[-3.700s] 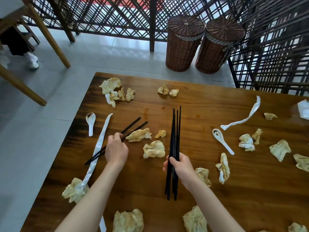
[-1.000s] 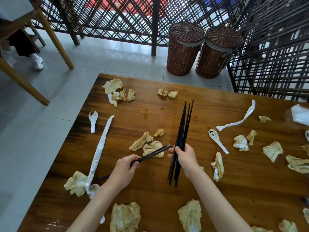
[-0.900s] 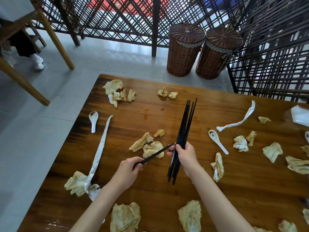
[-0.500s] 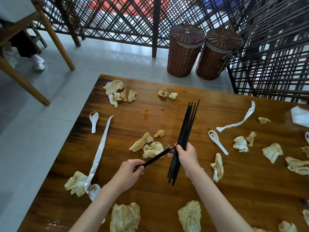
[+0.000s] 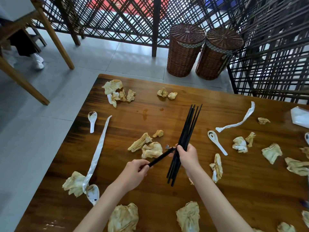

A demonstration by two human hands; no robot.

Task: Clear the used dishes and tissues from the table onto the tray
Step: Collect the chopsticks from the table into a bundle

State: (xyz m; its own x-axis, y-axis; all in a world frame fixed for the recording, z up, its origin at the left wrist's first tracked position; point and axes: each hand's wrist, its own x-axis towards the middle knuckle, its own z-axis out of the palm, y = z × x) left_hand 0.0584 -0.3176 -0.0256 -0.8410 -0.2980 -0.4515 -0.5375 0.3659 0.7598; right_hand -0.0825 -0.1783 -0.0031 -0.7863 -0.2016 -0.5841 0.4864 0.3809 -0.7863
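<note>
My right hand (image 5: pixel 188 156) grips a bundle of black chopsticks (image 5: pixel 189 128) that points away from me over the wooden table (image 5: pixel 242 190). My left hand (image 5: pixel 135 173) holds a pair of black chopsticks (image 5: pixel 160 159) whose far tips meet the bundle at my right hand. Several crumpled, stained tissues (image 5: pixel 151 149) lie scattered across the table. White spoons lie at the left edge (image 5: pixel 92 119), at the right (image 5: pixel 216 141) and near the front left (image 5: pixel 92 193). Long white paper wrappers (image 5: pixel 98 151) lie on the table. No tray is in view.
Two lidded wicker baskets (image 5: pixel 185 49) stand on the tiled floor beyond the table, against a dark lattice screen (image 5: pixel 133 19). Wooden chair legs (image 5: pixel 55 39) and a person's white shoe (image 5: pixel 38 61) are at the far left. A white dish edge (image 5: pixel 300 116) shows at the right.
My left hand lifted the pair of chopsticks off the table and carried them right until their tips reached the bundle in my right hand. The bundle tilted a little to the right.
</note>
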